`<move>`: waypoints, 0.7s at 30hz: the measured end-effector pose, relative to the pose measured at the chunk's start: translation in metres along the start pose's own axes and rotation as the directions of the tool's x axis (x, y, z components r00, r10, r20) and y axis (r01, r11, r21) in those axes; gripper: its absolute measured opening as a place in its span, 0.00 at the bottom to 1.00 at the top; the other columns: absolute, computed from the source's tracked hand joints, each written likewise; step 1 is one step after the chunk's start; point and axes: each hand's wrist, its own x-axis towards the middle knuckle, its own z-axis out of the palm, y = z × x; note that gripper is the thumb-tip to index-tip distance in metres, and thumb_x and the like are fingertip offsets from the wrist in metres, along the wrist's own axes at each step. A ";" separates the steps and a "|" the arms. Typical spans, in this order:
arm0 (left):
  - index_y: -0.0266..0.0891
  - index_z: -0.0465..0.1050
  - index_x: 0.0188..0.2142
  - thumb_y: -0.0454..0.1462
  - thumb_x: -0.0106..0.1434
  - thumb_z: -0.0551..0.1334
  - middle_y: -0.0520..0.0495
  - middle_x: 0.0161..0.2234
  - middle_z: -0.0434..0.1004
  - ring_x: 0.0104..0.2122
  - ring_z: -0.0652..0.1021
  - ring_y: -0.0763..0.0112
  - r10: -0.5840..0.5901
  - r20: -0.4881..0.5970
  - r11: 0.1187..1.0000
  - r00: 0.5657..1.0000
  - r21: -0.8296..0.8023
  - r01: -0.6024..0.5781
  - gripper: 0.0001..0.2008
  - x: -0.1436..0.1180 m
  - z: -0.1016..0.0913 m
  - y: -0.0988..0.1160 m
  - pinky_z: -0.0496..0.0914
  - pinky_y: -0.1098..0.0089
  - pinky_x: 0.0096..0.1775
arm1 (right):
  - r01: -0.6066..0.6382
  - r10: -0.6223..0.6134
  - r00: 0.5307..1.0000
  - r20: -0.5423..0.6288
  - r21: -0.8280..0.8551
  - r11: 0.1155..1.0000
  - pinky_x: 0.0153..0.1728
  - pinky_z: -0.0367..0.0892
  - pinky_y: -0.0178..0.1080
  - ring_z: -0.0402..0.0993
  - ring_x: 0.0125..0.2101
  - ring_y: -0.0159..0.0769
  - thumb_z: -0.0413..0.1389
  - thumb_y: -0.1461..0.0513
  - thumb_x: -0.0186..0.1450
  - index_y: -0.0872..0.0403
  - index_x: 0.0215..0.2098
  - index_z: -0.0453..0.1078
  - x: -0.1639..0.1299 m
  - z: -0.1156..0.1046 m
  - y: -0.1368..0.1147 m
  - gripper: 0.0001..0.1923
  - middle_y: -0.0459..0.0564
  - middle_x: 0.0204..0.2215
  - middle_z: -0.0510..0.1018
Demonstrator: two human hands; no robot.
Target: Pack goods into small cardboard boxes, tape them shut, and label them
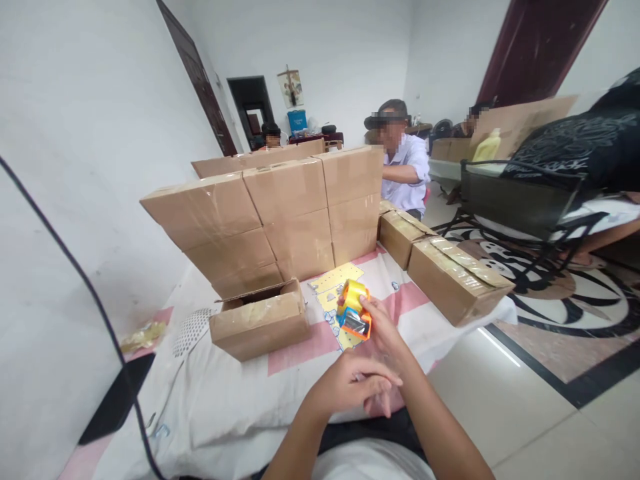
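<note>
Nearest, the left hand lies close by the right forearm, its fingers loosely parted around nothing visible. The right hand has its fingers wrapped on a tape dispenser above the cloth-covered table. Leftward sits a small carton; beyond, stacked cartons; behind them, a pale-shirted person.

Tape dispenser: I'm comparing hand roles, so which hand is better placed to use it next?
Probably the right hand: it holds the tape dispenser, while no object clearly shows in the left hand, which sits lower in the view.
</note>
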 end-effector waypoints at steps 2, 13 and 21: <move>0.34 0.85 0.48 0.58 0.67 0.61 0.39 0.28 0.84 0.18 0.74 0.73 -0.001 -0.004 1.000 1.000 -0.020 0.001 0.30 -0.006 -0.004 0.000 0.69 0.73 0.25 | -0.080 0.089 0.996 -0.023 0.255 0.964 0.39 0.80 0.46 0.84 0.36 0.47 0.61 0.42 0.65 0.55 0.44 0.79 0.016 -0.021 0.001 0.25 0.58 0.39 0.86; 0.36 0.86 0.46 0.55 0.68 0.63 0.42 0.26 0.83 0.18 0.72 0.75 -0.035 -0.016 0.999 0.999 -0.015 0.034 0.26 -0.002 -0.012 -0.021 0.67 0.74 0.25 | -0.176 0.199 0.969 -0.148 0.150 0.973 0.39 0.76 0.41 0.78 0.30 0.36 0.71 0.68 0.45 0.56 0.33 0.76 0.159 -0.122 0.033 0.17 0.48 0.29 0.84; 0.36 0.74 0.63 0.54 0.66 0.65 0.42 0.33 0.83 0.18 0.68 0.79 -0.043 -0.073 0.995 0.996 -0.097 0.036 0.33 0.007 -0.020 -0.036 0.63 0.75 0.22 | -0.180 0.179 0.954 -0.241 0.021 0.984 0.33 0.75 0.41 0.77 0.26 0.37 0.69 0.67 0.48 0.57 0.30 0.74 0.160 -0.127 0.049 0.13 0.48 0.25 0.82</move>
